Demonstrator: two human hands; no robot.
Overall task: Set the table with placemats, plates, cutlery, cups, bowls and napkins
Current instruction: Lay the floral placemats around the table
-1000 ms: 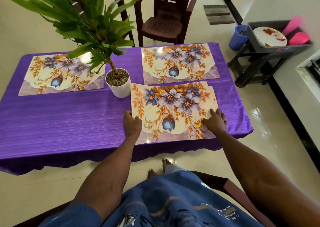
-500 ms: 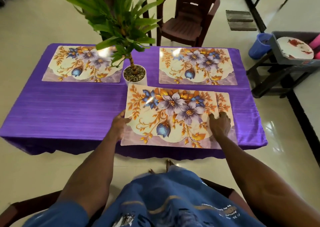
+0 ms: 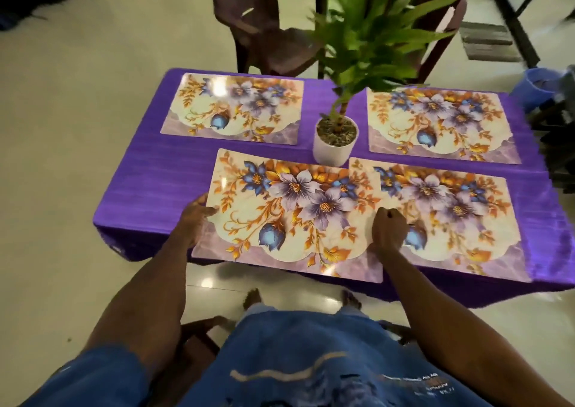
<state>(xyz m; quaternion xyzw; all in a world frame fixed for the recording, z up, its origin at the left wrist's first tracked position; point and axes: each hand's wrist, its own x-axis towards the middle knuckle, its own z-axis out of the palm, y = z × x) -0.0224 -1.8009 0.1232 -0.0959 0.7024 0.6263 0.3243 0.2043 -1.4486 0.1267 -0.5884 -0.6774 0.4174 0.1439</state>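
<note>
Placemat point(image 3: 289, 216) held over the near edge of the purple desk point(image 3: 161, 173).
The left hand point(image 3: 196, 216) grasps its left edge, thumb on top; the right hand point(image 3: 389, 229), fingers curled, presses where it overlaps a second placemat point(image 3: 457, 213) lying to their right.

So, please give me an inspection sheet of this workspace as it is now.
Surface: table under purple tablecloth.
Job's things: four floral placemats; far left placemat and far right placemat lie flat; near left placemat overlaps near right placemat and overhangs the front edge. No plates, cutlery, cups, bowls or napkins on the table.
Clutter: potted plant at the centre.
Grips: left hand holds the near left placemat's left edge; right hand rests at its right edge.
Cables: nothing seen.
Surroundings: brown chair, blue bucket, tiled floor.
</note>
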